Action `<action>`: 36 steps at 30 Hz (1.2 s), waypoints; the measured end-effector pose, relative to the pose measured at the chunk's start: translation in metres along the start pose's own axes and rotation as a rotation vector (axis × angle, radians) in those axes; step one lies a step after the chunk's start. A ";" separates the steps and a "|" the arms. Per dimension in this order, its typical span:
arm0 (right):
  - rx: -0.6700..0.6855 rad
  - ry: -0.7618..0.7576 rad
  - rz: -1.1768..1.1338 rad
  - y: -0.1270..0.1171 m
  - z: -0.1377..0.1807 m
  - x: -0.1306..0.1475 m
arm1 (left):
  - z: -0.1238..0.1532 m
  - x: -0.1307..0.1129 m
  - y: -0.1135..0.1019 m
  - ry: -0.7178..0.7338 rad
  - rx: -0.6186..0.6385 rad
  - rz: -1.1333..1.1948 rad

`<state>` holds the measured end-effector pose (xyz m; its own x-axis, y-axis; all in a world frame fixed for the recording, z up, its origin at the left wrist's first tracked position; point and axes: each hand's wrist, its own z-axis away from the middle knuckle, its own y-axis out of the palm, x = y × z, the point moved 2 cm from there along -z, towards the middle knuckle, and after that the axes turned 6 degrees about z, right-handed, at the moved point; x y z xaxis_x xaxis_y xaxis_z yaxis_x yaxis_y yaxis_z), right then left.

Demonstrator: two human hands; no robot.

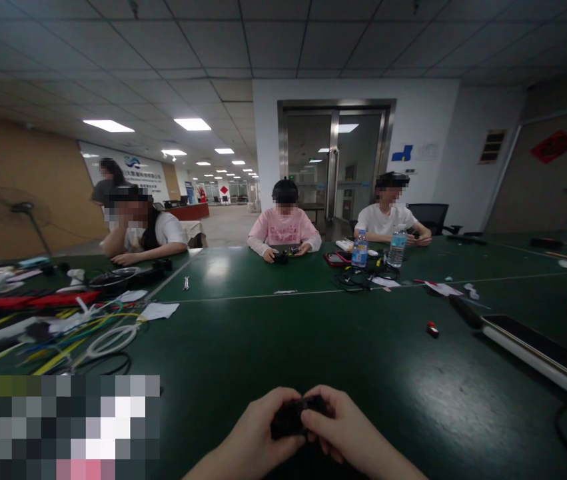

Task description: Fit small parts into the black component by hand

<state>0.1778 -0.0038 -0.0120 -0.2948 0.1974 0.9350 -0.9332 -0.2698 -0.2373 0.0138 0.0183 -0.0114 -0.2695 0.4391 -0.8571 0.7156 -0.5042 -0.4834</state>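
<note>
The left hand point(260, 430) curls partly closed around a small black part point(286, 420); the right hand point(340, 420) grips its other side, thumb pressed on it. The part is between both hands, over the near side of the green table point(243, 353). Table surface stretches ahead to a seam, cables point(113, 340) bounding it left, a slab point(543, 350) right.

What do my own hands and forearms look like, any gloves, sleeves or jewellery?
Your left hand and right hand are ungloved. No sleeves, watch or bracelet show on the visible forearms. No ring shows either, though parts of both hands are hidden.
</note>
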 end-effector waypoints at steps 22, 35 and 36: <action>-0.044 -0.320 0.075 -0.013 0.008 0.005 | -0.001 0.002 -0.004 -0.030 -0.027 0.306; -0.091 -0.296 0.174 -0.010 0.008 0.005 | -0.004 0.004 -0.003 -0.080 -0.055 0.299; -0.093 -0.295 0.167 -0.010 0.008 0.005 | -0.003 0.004 -0.003 -0.085 -0.064 0.268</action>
<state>0.1870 -0.0072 -0.0027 -0.3852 -0.1262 0.9142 -0.8960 -0.1861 -0.4032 0.0125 0.0244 -0.0128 -0.1161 0.2309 -0.9660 0.8074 -0.5445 -0.2272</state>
